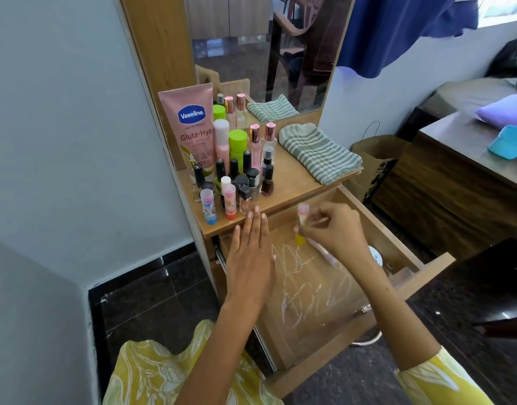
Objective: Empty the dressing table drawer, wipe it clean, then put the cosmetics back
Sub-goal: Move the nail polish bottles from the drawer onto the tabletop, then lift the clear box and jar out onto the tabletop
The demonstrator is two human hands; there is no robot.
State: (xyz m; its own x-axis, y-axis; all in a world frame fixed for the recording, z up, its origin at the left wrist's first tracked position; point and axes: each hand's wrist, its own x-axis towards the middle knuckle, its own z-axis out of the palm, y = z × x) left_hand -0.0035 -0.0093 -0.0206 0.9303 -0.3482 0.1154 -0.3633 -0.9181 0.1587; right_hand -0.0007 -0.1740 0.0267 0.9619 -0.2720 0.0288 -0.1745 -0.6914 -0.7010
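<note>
- Yellow-sleeved arms reach over the pulled-out drawer (324,287); the left hand (250,258) hovers flat, fingers straight.
- Cosmetics (231,159) crowd the counter (295,185): emptying nearly done.
- Right hand (331,229) pinches a lip-balm stick (301,222) above the drawer; it likely goes beside the others.

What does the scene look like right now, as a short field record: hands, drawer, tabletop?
left hand: flat, fingers straight, over the drawer's left edge, holding nothing
right hand: pinching a small blurred yellow-based stick
open wooden drawer: scribbled floor mostly bare; a white round lid remains at right
wooden tabletop: pink Vaseline tube, clustered bottles, folded striped cloth
</note>
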